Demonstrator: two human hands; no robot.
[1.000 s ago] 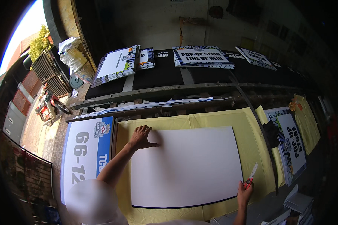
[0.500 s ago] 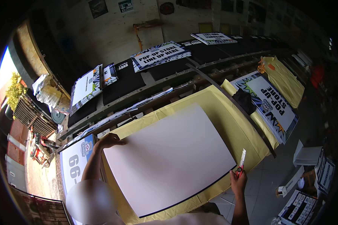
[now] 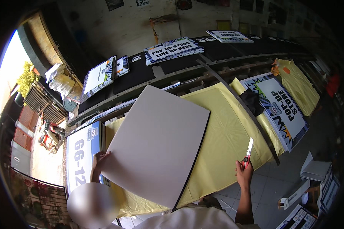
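A large blank white board with one dark edge lies aslant over the yellow sheeting. My left hand is closed on the board's left edge, thumb on top and the other fingers mostly hidden. To the right, clear of the board, my right hand holds a red utility knife. Its long blade sticks out, pointing up and away from me.
Printed sign boards lie on a black-topped table beyond a metal rail. Another printed board is beside my left hand. At right a metal bar crosses the sheeting near a sign stack. Boxes stand on the tiled floor.
The white board has turned and shifted left, baring more yellow sheeting on the right. My left hand has moved nearer me with its edge. The knife stays in my right hand.
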